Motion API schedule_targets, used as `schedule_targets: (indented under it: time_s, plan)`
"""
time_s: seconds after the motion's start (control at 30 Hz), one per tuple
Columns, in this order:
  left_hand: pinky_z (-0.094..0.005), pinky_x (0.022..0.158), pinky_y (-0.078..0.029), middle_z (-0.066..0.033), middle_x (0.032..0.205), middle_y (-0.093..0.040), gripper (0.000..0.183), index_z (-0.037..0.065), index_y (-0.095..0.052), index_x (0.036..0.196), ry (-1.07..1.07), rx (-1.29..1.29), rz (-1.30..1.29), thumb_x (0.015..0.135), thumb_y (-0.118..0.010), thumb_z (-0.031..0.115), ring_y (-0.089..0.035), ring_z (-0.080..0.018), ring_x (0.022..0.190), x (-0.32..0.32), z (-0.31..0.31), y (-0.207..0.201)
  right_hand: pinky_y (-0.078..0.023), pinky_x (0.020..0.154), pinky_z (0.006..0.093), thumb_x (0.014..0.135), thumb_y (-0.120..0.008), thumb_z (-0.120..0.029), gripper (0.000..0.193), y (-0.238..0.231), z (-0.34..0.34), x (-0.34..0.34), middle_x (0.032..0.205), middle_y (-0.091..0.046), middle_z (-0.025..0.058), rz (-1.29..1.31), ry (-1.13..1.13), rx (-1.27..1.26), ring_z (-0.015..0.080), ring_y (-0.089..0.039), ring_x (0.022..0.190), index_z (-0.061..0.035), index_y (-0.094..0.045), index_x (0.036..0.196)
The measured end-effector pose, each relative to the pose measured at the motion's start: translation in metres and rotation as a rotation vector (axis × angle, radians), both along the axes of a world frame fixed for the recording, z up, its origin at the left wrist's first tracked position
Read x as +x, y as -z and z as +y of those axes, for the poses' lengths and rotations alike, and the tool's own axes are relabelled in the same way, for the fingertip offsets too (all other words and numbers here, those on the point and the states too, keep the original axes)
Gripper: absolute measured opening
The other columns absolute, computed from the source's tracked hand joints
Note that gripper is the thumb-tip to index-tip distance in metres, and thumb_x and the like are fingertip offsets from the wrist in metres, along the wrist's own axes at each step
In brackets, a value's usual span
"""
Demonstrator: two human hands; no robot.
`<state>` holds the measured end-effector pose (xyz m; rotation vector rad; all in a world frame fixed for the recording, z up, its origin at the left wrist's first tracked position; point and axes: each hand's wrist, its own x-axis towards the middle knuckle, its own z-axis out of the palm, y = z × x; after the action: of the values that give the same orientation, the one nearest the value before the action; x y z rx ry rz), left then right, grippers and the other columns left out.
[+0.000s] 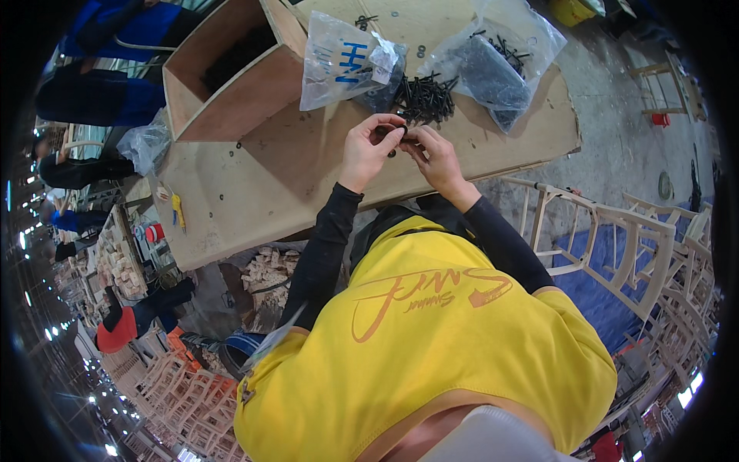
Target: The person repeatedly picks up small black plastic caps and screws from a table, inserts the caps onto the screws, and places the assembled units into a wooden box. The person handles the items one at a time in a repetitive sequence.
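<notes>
Small dark part (403, 130) pinched at our fingertips

So we've got this little dark piece up over the near side of the worktable (300, 189), right between our two hands. On our left hand (371, 150), the thumb and index finger curl into a loop, a gap inside it, with the tips drawn in at the piece. On our right hand (435, 156), thumb and fingers are bunched together at its other side. Honestly, we can't tell whether the right is clamped on it or only touching, since fingers cover most of it, and its exact shape is too small to make out.

Just beyond our fingers there's a loose heap of black screws (427, 98), sitting between two clear plastic bags: one with blue marking (327, 77), one bulging with dark hardware (485, 73). Off left stands a curved wooden box (239, 108).
</notes>
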<state>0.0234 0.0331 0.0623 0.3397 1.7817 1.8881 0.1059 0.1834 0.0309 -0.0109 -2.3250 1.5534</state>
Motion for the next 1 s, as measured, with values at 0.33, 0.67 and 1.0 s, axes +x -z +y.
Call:
schedule_targets:
  time_s: [0.33,0.67,1.0]
  plan:
    - [-0.0209,0.07,-0.051,0.0003,0.09,-0.068,0.019,0.001,-0.071,0.11,0.003,-0.1,0.028,0.093,-0.07,0.009,-0.062,-0.0057,0.077,0.005,-0.003,0.011,-0.054,0.072,0.0321,0.088,-0.071,-0.002,0.026,0.007,-0.007,0.002,0.093,-0.068,0.0121,0.004,0.089,-0.135,0.0227,-0.07,0.082,-0.0034,-0.062,0.113]
    - [-0.0233,0.061,-0.045,-0.0001,0.078,-0.058,0.013,0.006,-0.075,0.096,0.005,-0.36,0.458,0.083,-0.077,0.008,-0.054,-0.0084,0.067,0.015,-0.005,-0.006,-0.056,0.079,0.0323,0.086,-0.071,0.002,0.059,0.004,-0.004,0.008,0.105,-0.07,0.0135,-0.172,0.018,-0.328,0.0218,-0.071,0.092,-0.0122,-0.049,0.139]
    - [-0.0266,0.075,-0.052,-0.0045,0.092,-0.068,0.021,0.002,-0.07,0.114,-0.649,-0.346,0.923,0.096,-0.065,0.011,-0.063,-0.0119,0.082,-0.132,-0.065,-0.12,-0.051,0.092,0.0393,0.083,-0.072,-0.008,0.028,0.059,0.077,-0.037,0.122,-0.059,0.0066,-0.055,0.316,0.641,0.0281,-0.059,0.111,-0.0192,-0.073,0.108]
